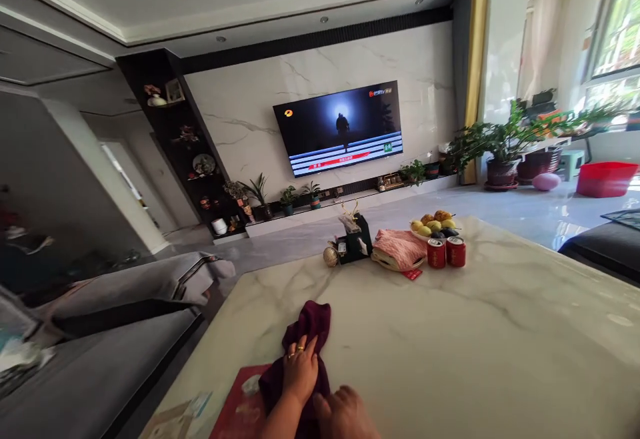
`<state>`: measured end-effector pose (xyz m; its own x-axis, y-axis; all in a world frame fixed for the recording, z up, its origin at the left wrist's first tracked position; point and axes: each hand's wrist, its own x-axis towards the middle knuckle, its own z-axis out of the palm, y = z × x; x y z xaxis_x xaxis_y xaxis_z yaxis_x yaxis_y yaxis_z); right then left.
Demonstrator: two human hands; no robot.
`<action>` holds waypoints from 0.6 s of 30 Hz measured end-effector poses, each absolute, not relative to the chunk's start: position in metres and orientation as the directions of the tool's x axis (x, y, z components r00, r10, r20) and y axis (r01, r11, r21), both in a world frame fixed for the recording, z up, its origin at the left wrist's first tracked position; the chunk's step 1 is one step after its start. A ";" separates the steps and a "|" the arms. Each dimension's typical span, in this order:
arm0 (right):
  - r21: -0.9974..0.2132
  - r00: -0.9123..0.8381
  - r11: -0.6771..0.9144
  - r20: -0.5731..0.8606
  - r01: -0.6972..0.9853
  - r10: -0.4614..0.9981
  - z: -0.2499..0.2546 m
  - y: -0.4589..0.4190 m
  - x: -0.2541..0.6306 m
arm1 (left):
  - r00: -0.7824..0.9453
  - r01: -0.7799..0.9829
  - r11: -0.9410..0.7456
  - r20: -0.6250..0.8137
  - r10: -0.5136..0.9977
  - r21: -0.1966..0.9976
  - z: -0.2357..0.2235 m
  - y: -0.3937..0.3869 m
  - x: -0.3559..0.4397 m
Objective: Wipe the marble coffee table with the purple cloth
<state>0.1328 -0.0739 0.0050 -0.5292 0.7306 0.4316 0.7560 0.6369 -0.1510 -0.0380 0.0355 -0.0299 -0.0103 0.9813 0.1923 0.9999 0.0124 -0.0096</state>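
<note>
A dark purple cloth (309,329) lies bunched on the near edge of a white marble table (500,332). My left hand (300,371), with rings on two fingers, presses on top of the cloth. Close beside it, my right hand (345,413) touches the cloth's lower edge at the bottom of the view, fingers curled. A red booklet (239,407) lies under the cloth's left side.
At the table's far end stand two red cans (446,252), a fruit plate (434,224), a pink cloth bundle (399,249) and a dark tissue box (354,241). A grey sofa (100,359) sits left. A wall TV (340,129) and potted plants (503,145) lie beyond.
</note>
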 end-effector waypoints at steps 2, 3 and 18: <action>-0.181 -0.552 0.606 0.273 0.775 0.788 0.010 -0.078 0.134 | 0.012 1.000 -0.010 0.180 0.984 -0.008 -0.037 -0.003 -0.038; -0.205 -0.563 0.600 0.215 0.773 0.798 0.014 -0.082 0.136 | 0.018 1.000 -0.017 0.171 0.985 -0.005 -0.041 -0.023 -0.038; -0.248 -0.597 0.649 0.257 0.719 0.760 0.015 -0.096 0.129 | 0.034 0.999 -0.037 0.191 0.981 0.012 -0.083 -0.104 -0.045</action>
<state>0.1285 -0.0959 0.0146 -0.5971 0.7598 0.2573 0.7191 0.6491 -0.2481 -0.0447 -0.1045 -0.0827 0.0342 0.9810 0.1909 0.9992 -0.0371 0.0117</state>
